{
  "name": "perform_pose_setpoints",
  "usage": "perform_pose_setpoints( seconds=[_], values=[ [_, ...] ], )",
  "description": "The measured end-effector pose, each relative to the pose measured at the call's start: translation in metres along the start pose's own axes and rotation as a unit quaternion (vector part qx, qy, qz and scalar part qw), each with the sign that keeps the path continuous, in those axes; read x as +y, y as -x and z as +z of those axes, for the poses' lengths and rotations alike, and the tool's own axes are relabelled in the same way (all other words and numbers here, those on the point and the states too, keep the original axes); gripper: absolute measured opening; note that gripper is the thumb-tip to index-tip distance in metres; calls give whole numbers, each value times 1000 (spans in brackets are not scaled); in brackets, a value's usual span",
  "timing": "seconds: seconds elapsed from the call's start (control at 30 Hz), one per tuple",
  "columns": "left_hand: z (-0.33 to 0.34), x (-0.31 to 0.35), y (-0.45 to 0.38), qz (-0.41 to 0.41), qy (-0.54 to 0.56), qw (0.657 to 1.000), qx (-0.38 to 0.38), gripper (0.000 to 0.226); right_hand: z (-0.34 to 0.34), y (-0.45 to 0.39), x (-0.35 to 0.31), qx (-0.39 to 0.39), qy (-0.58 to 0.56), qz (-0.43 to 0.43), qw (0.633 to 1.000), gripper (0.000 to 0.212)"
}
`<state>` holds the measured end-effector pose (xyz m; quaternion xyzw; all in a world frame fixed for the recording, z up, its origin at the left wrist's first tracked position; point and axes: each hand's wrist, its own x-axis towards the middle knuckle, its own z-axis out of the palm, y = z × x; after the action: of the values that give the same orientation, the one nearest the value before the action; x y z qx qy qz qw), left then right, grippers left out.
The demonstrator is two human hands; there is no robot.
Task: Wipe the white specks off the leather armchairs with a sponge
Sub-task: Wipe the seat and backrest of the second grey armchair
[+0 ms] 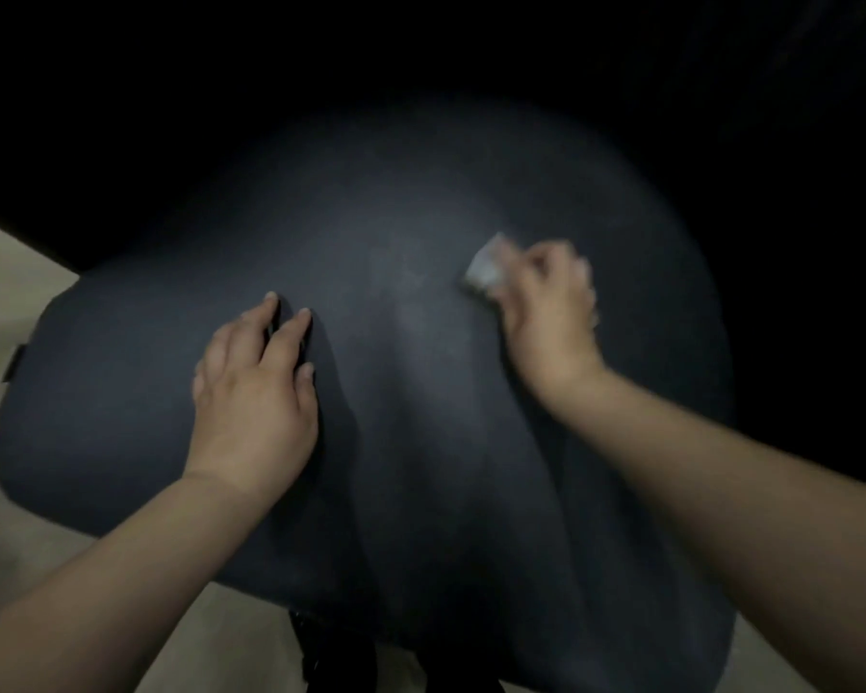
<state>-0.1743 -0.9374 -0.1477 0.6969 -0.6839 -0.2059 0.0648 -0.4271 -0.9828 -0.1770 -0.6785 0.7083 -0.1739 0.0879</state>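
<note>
A dark leather armchair (136, 392) fills most of the head view, its rounded padded surface facing me. My right hand (546, 312) grips a pale sponge (486, 267) and holds it against the leather right of centre; the hand and sponge are blurred. A faint whitish smear (411, 297) lies on the leather just left of the sponge. My left hand (256, 387) rests flat on the leather to the left, fingers straight and spread, holding nothing.
A light beige floor (16, 292) shows at the left edge and along the bottom. A small dark tag (13, 362) sticks out at the chair's left edge. Dark chair parts (336, 652) show at the bottom centre. The upper part of the view is black.
</note>
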Motion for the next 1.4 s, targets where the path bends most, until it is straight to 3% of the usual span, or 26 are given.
perform_pose_setpoints(
  seconds=[0.1, 0.17, 0.27, 0.37, 0.47, 0.53, 0.6, 0.67, 0.77, 0.87, 0.97, 1.07, 1.13, 1.2, 1.27, 1.33, 1.4],
  values=[
    [-3, -9, 3, -13, 8, 1000, 3, 49, 12, -50, -2, 67, -44, 218, 973, 45],
    [-4, -15, 6, -26, 21, 999, 8, 51, 24, -54, -24, 70, -39, 227, 971, 46],
    [-4, -22, 13, -31, 26, 999, 5, 51, 32, -14, -66, -9, -49, 61, 997, 48],
    [-3, -29, 19, -27, 22, 999, -5, 51, 26, 59, -83, -87, -82, -166, 979, 52],
    [-3, -33, 23, -22, 17, 1000, -14, 52, 13, 82, -73, -118, -89, -245, 958, 47],
    [-3, -34, 24, -18, 15, 999, -21, 54, 17, 48, -61, -65, -51, -185, 979, 41],
    [-3, -35, 25, -11, 12, 999, -29, 57, 23, -2, -53, -7, -25, -41, 999, 40],
    [-3, -36, 25, -7, 8, 999, -34, 58, 30, -38, -50, 27, -35, 80, 996, 43],
    [-3, -37, 29, -10, 7, 1000, -28, 58, 43, -44, -73, 46, -39, 121, 991, 42],
    [-1, -39, 36, -28, 15, 999, -19, 56, 49, -4, -110, -25, -47, -25, 998, 45],
    [1, -40, 42, -51, 30, 998, -4, 57, 40, 65, -121, -94, -92, -198, 971, 48],
    [3, -39, 48, -58, 37, 998, 4, 58, 23, 92, -102, -121, -105, -250, 955, 47],
    [6, -35, 51, -42, 36, 998, 3, 57, 19, 69, -77, -75, -61, -195, 976, 42],
    [9, -32, 52, -27, 36, 999, 3, 56, 16, 34, -48, -5, -19, -65, 998, 41],
    [10, -30, 52, -19, 34, 999, 2, 55, 13, 13, -29, 34, -24, 59, 997, 43],
    [11, -27, 52, -12, 29, 1000, 1, 54, 17, 21, -35, 39, -18, 76, 996, 44],
    [12, -24, 53, -5, 23, 1000, -2, 53, 20, 54, -56, 17, -35, 15, 999, 47]
  ],
)
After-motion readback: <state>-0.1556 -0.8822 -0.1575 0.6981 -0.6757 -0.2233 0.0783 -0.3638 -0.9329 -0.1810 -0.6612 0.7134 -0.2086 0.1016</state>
